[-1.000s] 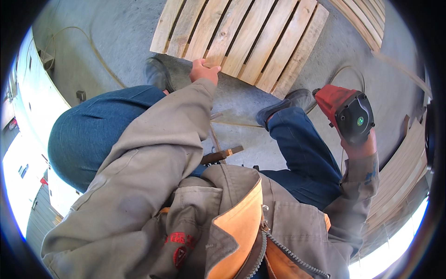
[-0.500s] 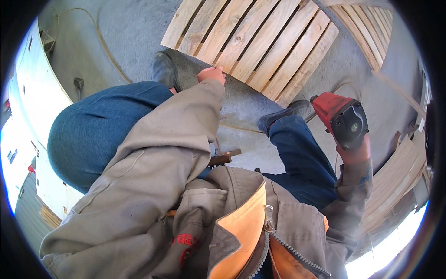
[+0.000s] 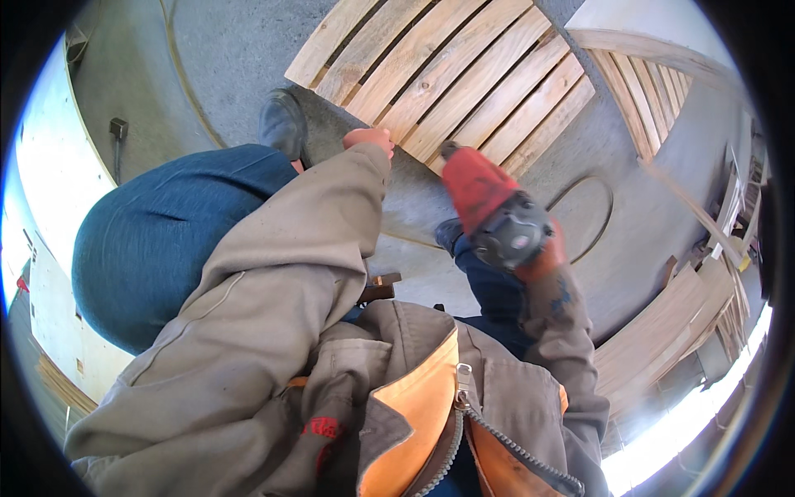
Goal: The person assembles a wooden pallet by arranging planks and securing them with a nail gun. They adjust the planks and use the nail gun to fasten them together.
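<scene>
A slatted wooden panel, like a pallet (image 3: pixel 464 70), lies in front of me, its pale boards running away from me with narrow gaps between. My left hand (image 3: pixel 370 141) is closed at its near edge, the fingers partly hidden against the wood. In my right hand (image 3: pixel 543 251) is a red nail gun (image 3: pixel 480 186) with a black end cap, gripped by its handle. Its nose points at the near ends of the boards, just over or at the edge; whether it touches the wood I cannot tell.
A thin hose (image 3: pixel 592 232) loops over the concrete floor on the right. Another slatted wooden piece (image 3: pixel 633 99) stands at the far right. Boards are stacked (image 3: pixel 662 323) at the right, and a pale panel (image 3: pixel 70 141) rises on the left. My shoe (image 3: pixel 282 124) is near the panel's corner.
My right hand has swung left with the nail gun, from beside my right knee to the near edge of the boards. My left hand stays at the edge.
</scene>
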Tool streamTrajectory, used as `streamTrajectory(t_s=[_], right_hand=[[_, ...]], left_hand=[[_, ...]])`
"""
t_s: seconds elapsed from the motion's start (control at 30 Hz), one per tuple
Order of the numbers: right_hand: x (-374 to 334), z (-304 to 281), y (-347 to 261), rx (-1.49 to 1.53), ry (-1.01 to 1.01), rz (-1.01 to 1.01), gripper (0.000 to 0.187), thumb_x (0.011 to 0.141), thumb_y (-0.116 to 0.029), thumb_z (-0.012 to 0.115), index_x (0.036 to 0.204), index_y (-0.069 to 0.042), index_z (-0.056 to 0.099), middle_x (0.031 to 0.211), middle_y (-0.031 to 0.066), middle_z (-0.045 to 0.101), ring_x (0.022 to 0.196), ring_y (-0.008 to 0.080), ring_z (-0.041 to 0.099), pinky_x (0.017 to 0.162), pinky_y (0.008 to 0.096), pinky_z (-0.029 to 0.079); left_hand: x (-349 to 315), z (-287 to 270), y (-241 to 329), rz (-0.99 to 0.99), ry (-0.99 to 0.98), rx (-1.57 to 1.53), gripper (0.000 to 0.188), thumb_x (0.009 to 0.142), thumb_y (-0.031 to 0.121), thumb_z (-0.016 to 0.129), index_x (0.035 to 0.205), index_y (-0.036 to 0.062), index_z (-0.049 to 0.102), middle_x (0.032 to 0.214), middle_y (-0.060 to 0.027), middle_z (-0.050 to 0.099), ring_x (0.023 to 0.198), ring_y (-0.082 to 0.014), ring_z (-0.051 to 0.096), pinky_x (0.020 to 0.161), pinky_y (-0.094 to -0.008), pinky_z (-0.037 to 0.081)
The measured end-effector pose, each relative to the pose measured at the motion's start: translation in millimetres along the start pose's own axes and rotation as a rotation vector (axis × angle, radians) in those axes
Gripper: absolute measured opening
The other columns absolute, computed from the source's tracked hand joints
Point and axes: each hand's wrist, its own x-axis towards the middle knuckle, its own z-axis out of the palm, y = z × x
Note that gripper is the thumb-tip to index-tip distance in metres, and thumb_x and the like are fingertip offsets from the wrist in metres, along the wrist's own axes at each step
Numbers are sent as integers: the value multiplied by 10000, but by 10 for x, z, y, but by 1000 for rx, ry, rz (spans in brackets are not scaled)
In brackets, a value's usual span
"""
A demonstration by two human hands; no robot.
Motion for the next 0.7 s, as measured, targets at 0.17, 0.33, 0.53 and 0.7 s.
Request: streamTrajectory(t_s=[0.17,0.33,0.53,0.7], right_hand=[[522,500,-554,-461,-97,-324,544,821,-178,678,1349,-135,550,1232,122,649,1103,298,634,916,352,522],[793,678,-374,-601,-89,-380,589,811,-182,666,1377,-156,508,1264,92,634,1097,273,638,908,369,527],[905,684,-279,-611,-91,-415,545,819,-156,650,1350,-165,527,1274,75,630,1098,267,637,895,361,538],[869,638,-213,-652,-80,-335,521,827,-147,648,1336,-178,542,1287,65,626,1105,254,637,890,354,541]], left_hand=[[277,-104,6,300,-35,784,294,983,257,516,1102,31,661,1071,-136,700,939,-255,692,781,-371,551],[498,-98,-68,594,-44,1570,499,1006,428,354,1107,93,710,1136,-107,704,1063,-249,666,868,-361,509],[711,-159,-250,493,-1,1183,487,1018,391,339,1107,94,715,1182,-80,693,1122,-255,644,921,-370,489],[296,-105,-34,661,-20,1508,430,1000,372,383,1040,133,739,1108,-66,715,1065,-251,661,898,-364,493]])
